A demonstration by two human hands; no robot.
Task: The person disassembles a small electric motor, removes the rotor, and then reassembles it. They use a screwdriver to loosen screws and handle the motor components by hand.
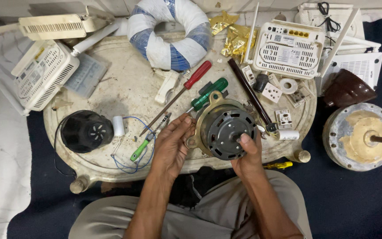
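Two hands, left hand (172,140) and right hand (246,156), grasp the motor (224,127), shaft pointing up at the camera.

Crowded around the round grey-and-gold electric motor (226,128) held over the near edge of the worn cream oval tray table (124,86). Blocked just behind by the red-handled screwdriver (183,90), the green-handled screwdriver (208,94) and the long dark brown rod (249,90). Blocked at left by the small green-handled pliers (149,139) and the loose blue wire (134,152). Open bare surface in the tray middle, between the black round fan housing (86,131) and the blue-and-white wrapped ring (169,33). Free passage along the near rim, over the lap.
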